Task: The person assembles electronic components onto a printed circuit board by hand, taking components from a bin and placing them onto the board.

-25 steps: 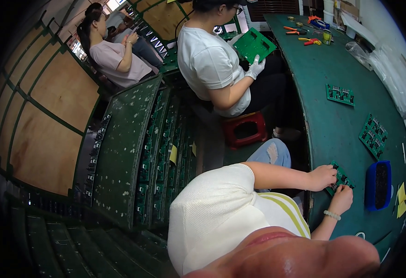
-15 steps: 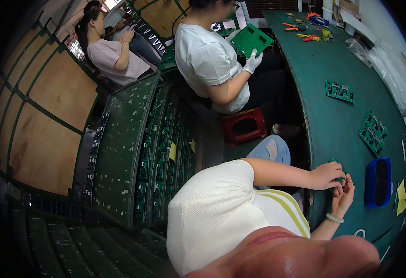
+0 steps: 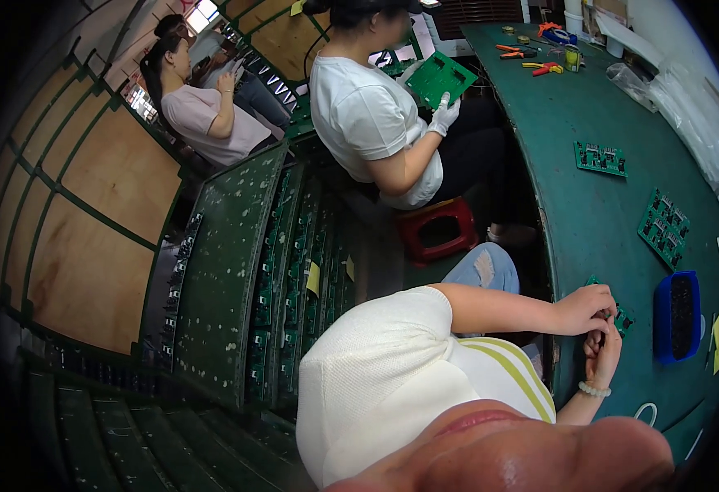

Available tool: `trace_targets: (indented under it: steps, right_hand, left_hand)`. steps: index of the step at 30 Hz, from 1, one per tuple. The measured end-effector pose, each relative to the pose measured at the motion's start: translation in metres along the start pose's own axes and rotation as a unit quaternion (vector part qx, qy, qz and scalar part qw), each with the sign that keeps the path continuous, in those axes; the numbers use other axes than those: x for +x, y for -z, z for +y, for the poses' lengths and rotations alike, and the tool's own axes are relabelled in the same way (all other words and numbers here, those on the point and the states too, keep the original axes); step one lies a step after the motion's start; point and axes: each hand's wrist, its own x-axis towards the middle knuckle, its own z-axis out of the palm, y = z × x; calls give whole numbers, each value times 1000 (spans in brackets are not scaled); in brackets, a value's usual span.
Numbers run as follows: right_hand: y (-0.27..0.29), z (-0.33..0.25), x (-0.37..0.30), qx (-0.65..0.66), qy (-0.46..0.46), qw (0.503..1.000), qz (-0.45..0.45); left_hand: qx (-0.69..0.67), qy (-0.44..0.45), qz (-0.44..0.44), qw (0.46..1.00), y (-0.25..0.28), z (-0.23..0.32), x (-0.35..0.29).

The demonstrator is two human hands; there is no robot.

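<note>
My left hand [image 3: 586, 311] reaches across from the upper arm side, its fingers bent and pinched together above a small green circuit board [image 3: 624, 320]. My right hand [image 3: 603, 348], with a pale bead bracelet [image 3: 595, 389] at the wrist, comes up from below, fingers curled against the left fingertips. Whatever tiny piece sits between the fingertips is too small to make out. Part of the board is covered by my hands; its ends show on both sides of them. Close to the right lies a blue tray [image 3: 676, 318] filled with small dark parts.
Two more circuit boards [image 3: 600, 159] [image 3: 664, 228] lie farther up the green table [image 3: 531, 98]. Pliers [image 3: 542, 68] and tape are at its far end. A gloved co-worker [image 3: 376, 123] on a red stool [image 3: 440, 230] holds a large green board [image 3: 440, 79]. Racks of boards [image 3: 281, 279] stand at left.
My fingertips have drawn closer together, and more of the small circuit board shows to their right. The co-worker's large board is tilted slightly differently. The whole view has shifted a little.
</note>
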Motion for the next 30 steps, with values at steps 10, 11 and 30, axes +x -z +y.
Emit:
trace_targets:
  steps: [10,11,30]
  right_hand:
    - [-12,-9,-9,-8,-19,999,-37]
    - [-12,-8,-11,-8,-22,999,-33]
    - [25,-13,4,153,85,982,65]
  left_hand:
    - [-36,26,-20,999,6,-3,-2]
    - [-43,31,-26,998,6,-3,-2]
    - [-95,189,-14,977,34,-47,21]
